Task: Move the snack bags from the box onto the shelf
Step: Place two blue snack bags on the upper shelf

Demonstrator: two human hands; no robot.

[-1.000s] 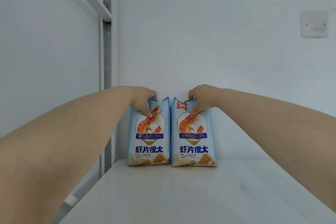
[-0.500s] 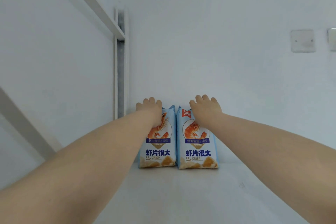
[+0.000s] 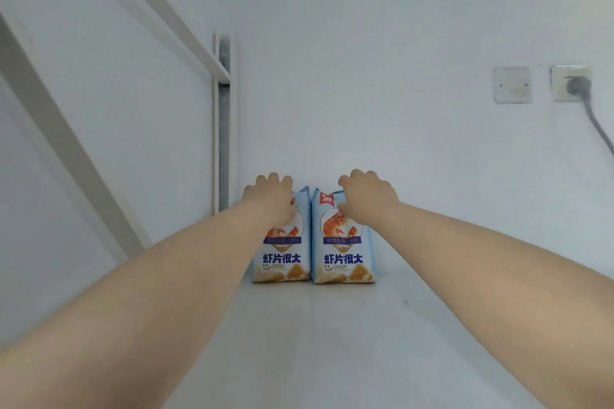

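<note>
**A:** Why are both hands up there?

**B:** Steadying, I'd judge. Two pale blue plastic snack bags with a prawn print stand upright and touching at the back of the glossy white shelf [image 3: 332,349]. They are against the wall, just beside the white metal post [image 3: 224,129]. The left hand [image 3: 269,196] lies over the left bag [image 3: 282,261], and the right hand [image 3: 368,200] over the right bag [image 3: 343,261].

**A:** Gripping?

**B:** Both sets of fingers bend over the top seals with their tips hidden behind. I cannot tell a pinch from a mere rest.

**A:** Anything else lost?

**B:** The box is out of view. The wrist covers the left bag's upper print. The grey cable [image 3: 598,123] runs off the right edge.
</note>
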